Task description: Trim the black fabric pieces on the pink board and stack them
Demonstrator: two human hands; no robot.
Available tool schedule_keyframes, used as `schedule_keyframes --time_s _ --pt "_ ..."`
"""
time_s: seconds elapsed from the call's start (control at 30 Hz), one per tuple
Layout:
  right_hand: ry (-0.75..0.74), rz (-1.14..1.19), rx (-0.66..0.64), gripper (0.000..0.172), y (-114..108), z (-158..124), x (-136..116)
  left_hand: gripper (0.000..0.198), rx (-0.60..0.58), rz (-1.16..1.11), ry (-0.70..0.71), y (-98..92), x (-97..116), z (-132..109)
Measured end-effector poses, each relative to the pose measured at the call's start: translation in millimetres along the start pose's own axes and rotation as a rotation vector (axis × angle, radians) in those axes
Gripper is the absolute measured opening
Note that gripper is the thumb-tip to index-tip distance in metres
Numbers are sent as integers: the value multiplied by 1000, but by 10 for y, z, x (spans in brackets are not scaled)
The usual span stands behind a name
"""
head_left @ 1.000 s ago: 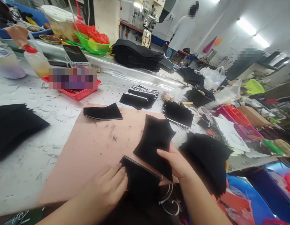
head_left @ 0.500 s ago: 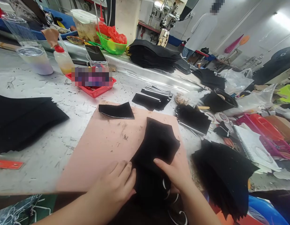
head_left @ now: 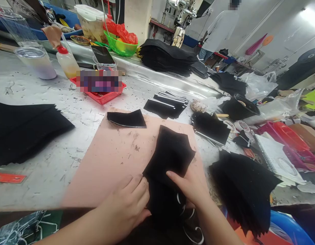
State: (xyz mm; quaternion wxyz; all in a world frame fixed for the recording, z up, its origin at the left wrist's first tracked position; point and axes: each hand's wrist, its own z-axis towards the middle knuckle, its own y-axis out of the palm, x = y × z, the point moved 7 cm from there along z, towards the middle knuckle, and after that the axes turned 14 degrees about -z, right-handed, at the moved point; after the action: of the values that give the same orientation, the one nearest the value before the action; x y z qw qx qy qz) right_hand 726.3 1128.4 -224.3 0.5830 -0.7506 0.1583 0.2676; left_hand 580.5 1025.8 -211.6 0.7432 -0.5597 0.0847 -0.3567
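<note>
A black cut fabric piece (head_left: 172, 149) lies partly on the pink mat (head_left: 116, 163) and bends down over the table's front edge. My left hand (head_left: 132, 197) has its fingers curled on the piece's left edge. On the right side, my right hand (head_left: 189, 187) grips the piece, thumb on top and the other fingers hidden beneath. White curved strips (head_left: 195, 233) show below my right hand. A smaller curved black piece (head_left: 128, 118) with a pale lower edge rests at the mat's back edge.
Stacks of black pieces lie at the left (head_left: 24, 132), at the right (head_left: 246, 187) and behind the mat (head_left: 167, 103). A red basket (head_left: 103, 97), a glue bottle (head_left: 67, 63) and a lidded cup (head_left: 36, 63) stand at the back left. Farther off, a person (head_left: 220, 30) stands near machines.
My left thumb has shifted slightly and my left fingers are curled a little more at the fabric's edge. The view has tilted a little; the fabric piece stays almost in place.
</note>
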Motion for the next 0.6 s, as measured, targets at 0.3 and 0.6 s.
schedule_keyframes --time_s 0.3,0.6 --pt "-13 308 -111 75 -30 -61 37 60 -161 -21 31 54 -23 80" --pt "309 652 -295 36 54 -473 450 73 -129 -7 37 109 10 86"
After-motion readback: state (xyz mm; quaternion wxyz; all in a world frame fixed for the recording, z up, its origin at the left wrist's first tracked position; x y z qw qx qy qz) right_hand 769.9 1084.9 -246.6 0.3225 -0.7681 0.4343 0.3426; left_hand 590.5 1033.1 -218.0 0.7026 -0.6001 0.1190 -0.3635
